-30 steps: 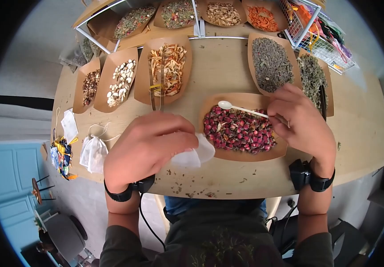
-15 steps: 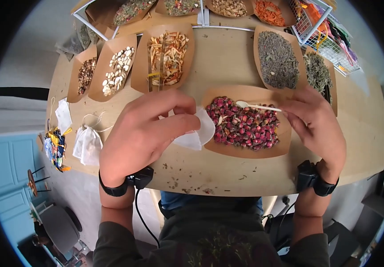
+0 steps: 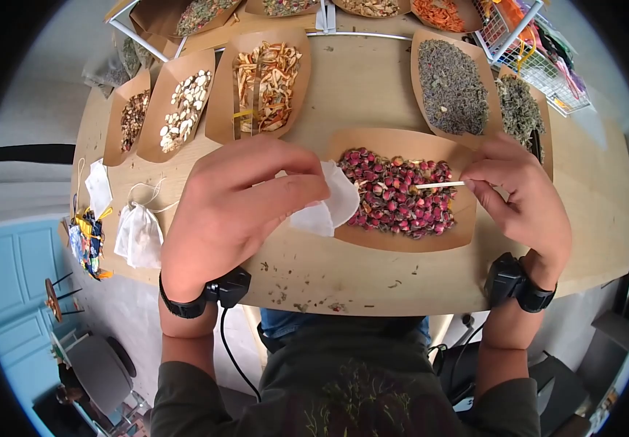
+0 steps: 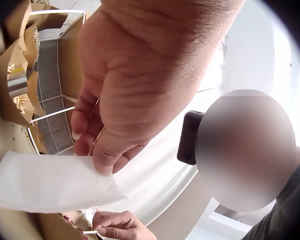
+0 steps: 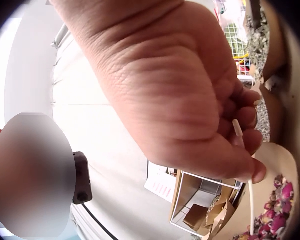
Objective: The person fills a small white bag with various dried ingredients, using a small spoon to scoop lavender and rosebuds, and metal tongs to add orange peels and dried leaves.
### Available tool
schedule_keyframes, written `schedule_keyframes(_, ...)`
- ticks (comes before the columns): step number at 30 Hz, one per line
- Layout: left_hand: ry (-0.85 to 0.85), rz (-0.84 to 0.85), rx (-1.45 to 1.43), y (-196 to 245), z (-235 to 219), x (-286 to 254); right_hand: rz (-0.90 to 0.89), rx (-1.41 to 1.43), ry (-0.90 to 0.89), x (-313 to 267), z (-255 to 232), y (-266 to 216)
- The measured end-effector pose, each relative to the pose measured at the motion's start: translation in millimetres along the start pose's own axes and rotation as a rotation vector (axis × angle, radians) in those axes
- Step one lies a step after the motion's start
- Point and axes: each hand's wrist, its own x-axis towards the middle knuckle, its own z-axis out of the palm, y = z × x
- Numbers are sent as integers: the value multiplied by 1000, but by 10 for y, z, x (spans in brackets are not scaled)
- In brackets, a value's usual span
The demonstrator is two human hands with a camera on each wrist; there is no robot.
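Note:
The left hand [image 3: 245, 204] pinches a white cloth pouch [image 3: 327, 204] by its edge, over the left end of a brown paper tray [image 3: 376, 239] of dried rosebuds [image 3: 394, 204]. In the left wrist view, thumb and fingertips of that hand [image 4: 125, 85] hold the pouch [image 4: 50, 182]. The right hand [image 3: 522, 200] pinches a thin white spoon handle [image 3: 442, 184] at the tray's right side; the spoon's bowl is hidden among the rosebuds. In the right wrist view, the handle [image 5: 251, 205] runs down from the fingers of the right hand [image 5: 170, 95] to the rosebuds [image 5: 275, 217].
Behind are trays of sliced dried pieces with metal tongs [image 3: 245, 109], white slices [image 3: 186, 109] and grey-green herbs [image 3: 453, 87]. Filled white drawstring bags [image 3: 138, 234] and colourful pouches [image 3: 87, 240] lie at the left. A wire basket [image 3: 547, 76] stands back right.
The spoon's bowl, earlier visible above the rosebuds, has gone down among them. The right hand has moved slightly right of the tray; the left hand keeps its pinch on the pouch.

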Motion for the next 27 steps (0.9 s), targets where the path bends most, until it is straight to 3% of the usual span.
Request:
schedule_keyframes(3,-20,18,4,-4,-10,8,-37,14,6,-18,40,64)
schedule_keyframes(6,-7,27,-15,-27,-17,9,37,9,26,-35,-22,109)
schedule_keyframes(9,-4,43,-31,-39,-2,17,-59,23,23,2,-6,161)
schedule_keyframes(21,-14,66,-28,-73,-3,15,21,181,34,-18,-2,221)
schedule_keyframes(27,2,37,-57,-47,43,34,-56,170,72,40,-51,131)
